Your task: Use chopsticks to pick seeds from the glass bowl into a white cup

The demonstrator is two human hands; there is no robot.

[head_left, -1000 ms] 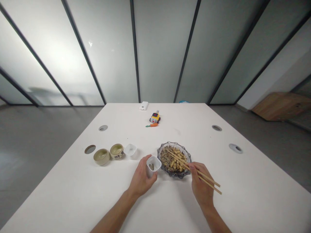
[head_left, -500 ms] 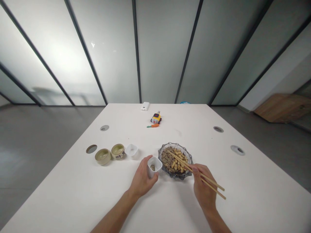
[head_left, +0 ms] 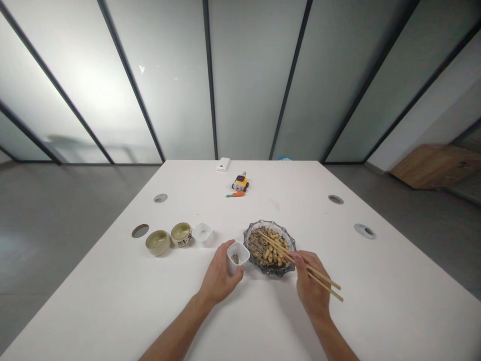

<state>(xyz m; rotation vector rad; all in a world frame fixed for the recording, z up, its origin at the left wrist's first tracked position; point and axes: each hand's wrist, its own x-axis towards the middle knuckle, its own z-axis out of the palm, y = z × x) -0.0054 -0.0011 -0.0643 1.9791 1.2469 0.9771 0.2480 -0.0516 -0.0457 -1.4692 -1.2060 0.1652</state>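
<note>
My left hand (head_left: 220, 276) is wrapped round a small white cup (head_left: 243, 249), tilted a little towards me, with a few sunflower seeds (head_left: 235, 258) at its bottom. Just right of it stands a scalloped glass bowl (head_left: 276, 271), holding sunflower seeds (head_left: 257, 244) on the left and peanuts (head_left: 273, 255) on the right. In my right hand (head_left: 313, 288) is a pair of wooden chopsticks (head_left: 319, 275). Their tips reach over the seeds in the bowl; whether they pinch any seed is too small to tell.
Left of my hands stand another white cup (head_left: 203, 234) and two greenish ceramic cups, one with dark lettering (head_left: 182, 235) and one plain (head_left: 158, 244). Farther back lie a toy carrot (head_left: 236, 194), a yellow toy car (head_left: 240, 182) and a white box-like device (head_left: 223, 164). Round holes (head_left: 140, 230) pierce the white table (head_left: 124, 301).
My right hand and the chopsticks' rear ends have shifted slightly left, while the tips stay over the seeds. My left hand keeps its hold on the cup. The whole view has moved a little.
</note>
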